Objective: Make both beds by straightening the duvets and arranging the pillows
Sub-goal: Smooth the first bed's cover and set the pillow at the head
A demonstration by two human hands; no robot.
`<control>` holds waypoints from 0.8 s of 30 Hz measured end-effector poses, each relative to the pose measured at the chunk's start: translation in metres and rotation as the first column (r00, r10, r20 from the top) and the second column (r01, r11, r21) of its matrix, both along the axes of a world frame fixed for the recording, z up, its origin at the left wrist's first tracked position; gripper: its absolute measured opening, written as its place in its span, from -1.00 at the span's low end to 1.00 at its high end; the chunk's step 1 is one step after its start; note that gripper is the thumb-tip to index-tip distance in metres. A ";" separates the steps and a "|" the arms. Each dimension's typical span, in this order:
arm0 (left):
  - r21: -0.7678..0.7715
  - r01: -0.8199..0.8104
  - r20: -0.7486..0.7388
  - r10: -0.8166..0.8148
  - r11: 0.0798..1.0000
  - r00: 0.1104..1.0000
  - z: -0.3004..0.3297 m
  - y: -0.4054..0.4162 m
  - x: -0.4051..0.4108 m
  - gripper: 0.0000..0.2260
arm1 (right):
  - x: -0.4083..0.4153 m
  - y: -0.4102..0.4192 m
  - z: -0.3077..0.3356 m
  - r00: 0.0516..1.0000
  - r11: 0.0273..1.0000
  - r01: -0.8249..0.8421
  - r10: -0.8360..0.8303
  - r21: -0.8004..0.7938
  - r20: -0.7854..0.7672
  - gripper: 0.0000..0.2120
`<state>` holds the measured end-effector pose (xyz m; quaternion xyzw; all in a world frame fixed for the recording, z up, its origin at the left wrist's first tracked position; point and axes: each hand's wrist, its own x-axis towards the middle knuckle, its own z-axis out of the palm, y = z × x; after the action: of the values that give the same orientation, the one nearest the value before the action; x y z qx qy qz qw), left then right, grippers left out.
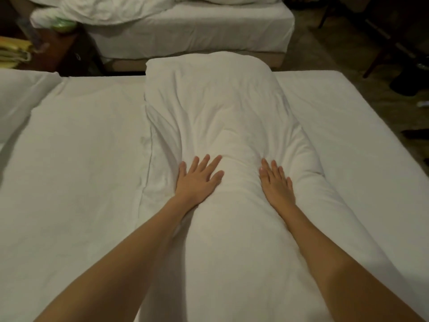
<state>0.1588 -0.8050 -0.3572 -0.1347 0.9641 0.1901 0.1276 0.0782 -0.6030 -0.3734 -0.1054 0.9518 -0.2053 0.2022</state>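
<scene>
Honestly, you're maybe halfway. Pillow (16, 98) parked far left on near bed (69, 170). Left hand (197, 177), right hand (277, 184) flat, fingers straight, pressing folded duvet (220, 108) mid-frame, still unspread. Far bed (190, 31) up top: duvet rumpled, untouched.

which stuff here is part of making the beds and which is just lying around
Part of the job:
- folded duvet, pressed flat by left hand and right hand
- near bed
- pillow at its left end
- far bed with crumpled duvet

Lying about:
- yellow folded cloths
- green item
- dark chair
</scene>
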 end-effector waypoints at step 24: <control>0.019 0.068 -0.124 -0.065 0.997 0.990 0.183 0.048 -0.040 -0.55 | -0.005 0.053 0.180 0.974 0.973 -0.195 0.207 0.121 -0.095 -0.49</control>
<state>0.1184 -0.7573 -0.1740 -0.0888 0.9718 0.2047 0.0756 0.0730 -0.5495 -0.1932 -0.2008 0.9555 -0.1246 0.1763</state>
